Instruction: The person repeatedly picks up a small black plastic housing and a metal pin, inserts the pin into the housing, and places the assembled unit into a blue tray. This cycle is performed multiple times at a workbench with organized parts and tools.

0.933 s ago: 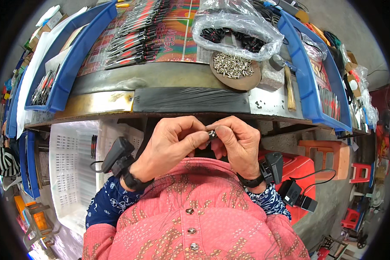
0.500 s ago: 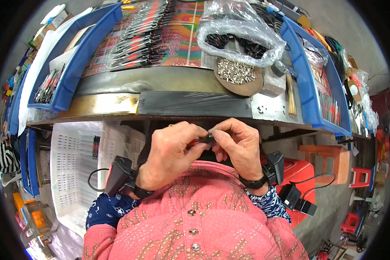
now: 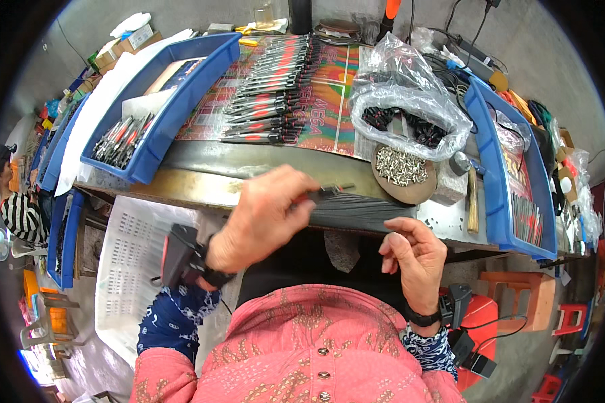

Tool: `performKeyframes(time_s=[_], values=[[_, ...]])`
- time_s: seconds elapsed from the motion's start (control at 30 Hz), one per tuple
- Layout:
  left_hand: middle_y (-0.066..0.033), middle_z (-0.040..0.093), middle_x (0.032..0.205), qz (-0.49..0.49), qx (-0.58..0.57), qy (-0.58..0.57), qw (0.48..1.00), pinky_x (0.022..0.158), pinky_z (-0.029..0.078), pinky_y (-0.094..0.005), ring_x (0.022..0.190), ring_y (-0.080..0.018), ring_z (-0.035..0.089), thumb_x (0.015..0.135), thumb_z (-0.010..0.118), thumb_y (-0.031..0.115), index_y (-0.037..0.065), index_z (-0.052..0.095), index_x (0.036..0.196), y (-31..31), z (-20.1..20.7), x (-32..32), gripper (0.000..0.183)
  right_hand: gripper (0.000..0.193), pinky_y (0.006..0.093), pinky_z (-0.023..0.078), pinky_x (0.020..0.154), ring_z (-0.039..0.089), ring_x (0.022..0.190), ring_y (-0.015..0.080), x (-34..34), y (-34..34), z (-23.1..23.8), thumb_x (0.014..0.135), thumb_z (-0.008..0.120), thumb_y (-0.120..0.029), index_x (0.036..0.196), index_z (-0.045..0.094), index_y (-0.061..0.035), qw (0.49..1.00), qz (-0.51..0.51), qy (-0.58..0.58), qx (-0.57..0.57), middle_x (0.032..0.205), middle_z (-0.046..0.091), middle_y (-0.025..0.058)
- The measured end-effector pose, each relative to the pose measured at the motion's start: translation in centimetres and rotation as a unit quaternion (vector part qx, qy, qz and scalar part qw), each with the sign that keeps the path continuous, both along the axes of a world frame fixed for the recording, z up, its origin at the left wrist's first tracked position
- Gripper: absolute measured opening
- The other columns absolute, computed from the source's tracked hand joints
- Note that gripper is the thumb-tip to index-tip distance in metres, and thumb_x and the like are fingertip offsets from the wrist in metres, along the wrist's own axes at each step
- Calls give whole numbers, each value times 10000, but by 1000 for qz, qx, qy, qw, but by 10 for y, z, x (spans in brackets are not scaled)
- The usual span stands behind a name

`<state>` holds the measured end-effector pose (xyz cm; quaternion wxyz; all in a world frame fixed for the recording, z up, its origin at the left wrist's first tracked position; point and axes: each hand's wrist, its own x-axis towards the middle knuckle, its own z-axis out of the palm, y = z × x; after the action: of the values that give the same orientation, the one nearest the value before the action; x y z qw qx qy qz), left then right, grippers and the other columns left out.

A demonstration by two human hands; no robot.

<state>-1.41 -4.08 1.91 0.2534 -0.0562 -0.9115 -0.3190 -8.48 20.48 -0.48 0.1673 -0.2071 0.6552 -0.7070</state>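
Observation:
My left hand (image 3: 265, 211) is closed around a slim black-and-red pen-like tool (image 3: 330, 191), held over the bench's front edge. Its dark end and a thin tip stick out past my fingertips; the rest is hidden in the hand. To the right, my right hand (image 3: 415, 258) hovers in front of the bench with fingers loosely curled and apart, holding nothing that I can see. Beyond the hands, rows of similar black-and-red tools (image 3: 269, 101) lie on a colourful printed sheet (image 3: 329, 77). A round dish of small metal pieces (image 3: 402, 168) sits nearer the right hand.
Blue bins (image 3: 156, 158) (image 3: 497, 208) with similar tools stand at both sides. A clear plastic bag (image 3: 417, 94) of black parts lies behind the dish, with a hammer (image 3: 472, 201) beside it. Below the bench is a white crate (image 3: 124, 262); a red stool (image 3: 477, 312) is at right.
My hands were together at the bench edge; now they are apart. The left has moved forward with the tool, the right has let go and drawn right and back. The view has shifted.

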Motion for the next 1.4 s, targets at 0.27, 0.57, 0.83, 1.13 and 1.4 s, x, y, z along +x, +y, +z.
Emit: performKeyframes(time_s=[0.27, 0.57, 0.83, 1.13, 1.4], values=[[-146, 635, 896, 96, -81, 51, 991, 730, 493, -332, 808, -277, 640, 773, 648, 0, -23, 671, 996, -88, 8, -56, 226, 115, 170, 423, 494, 552, 560, 42, -16, 8, -1, 948, 603, -50, 1019, 656, 25, 998, -40, 31, 39, 719, 628, 24], [-142, 642, 905, 125, -150, 71, 978, 770, 487, -361, 864, -314, 631, 801, 654, 20, -2, 697, 1009, -124, -6, -109, 214, 110, 172, 418, 457, 553, 527, 50, -27, 13, -7, 951, 583, -31, 997, 650, 43, 999, -20, 5, 27, 698, 623, 30], [-119, 638, 911, 137, -203, 92, 965, 786, 487, -381, 883, -308, 609, 794, 671, 23, 26, 712, 1004, -124, -15, -123, 214, 109, 184, 421, 458, 555, 519, 68, -29, 15, -8, 949, 582, -22, 991, 645, 57, 1000, -6, -6, 11, 693, 618, 46], [-82, 657, 928, 128, -246, 140, 951, 764, 510, -375, 872, -290, 622, 800, 663, 29, 64, 716, 1005, -131, -25, -132, 214, 111, 186, 414, 458, 548, 522, 67, -29, 15, -9, 952, 583, -28, 990, 644, 56, 1000, -7, 1, 5, 693, 615, 45], [-103, 675, 976, 143, -249, 162, 944, 796, 520, -406, 929, -311, 631, 838, 594, 31, 53, 686, 1014, -128, -26, -124, 200, 107, 180, 423, 468, 547, 529, 58, -24, 12, -6, 950, 597, -43, 982, 650, 44, 999, -23, 8, 33, 699, 617, 36]])
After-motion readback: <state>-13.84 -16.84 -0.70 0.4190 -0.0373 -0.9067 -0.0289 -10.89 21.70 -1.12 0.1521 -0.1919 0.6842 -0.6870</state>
